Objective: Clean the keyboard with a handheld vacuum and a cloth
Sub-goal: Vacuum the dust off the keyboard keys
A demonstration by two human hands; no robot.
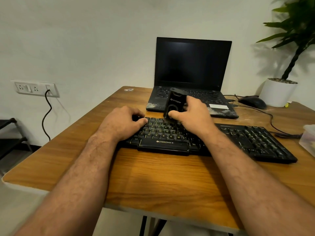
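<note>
right hand (190,114) gripping handheld vacuum (175,103) upright, nozzle on keyboard (196,138) top row; long axis runs left-right, uncleaned keys lie rightward. left hand (124,122) curled, pinning left end.

Left hand (125,120) curled, right hand (192,113) gripping

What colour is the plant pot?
White pot, seen in the head view.
</note>
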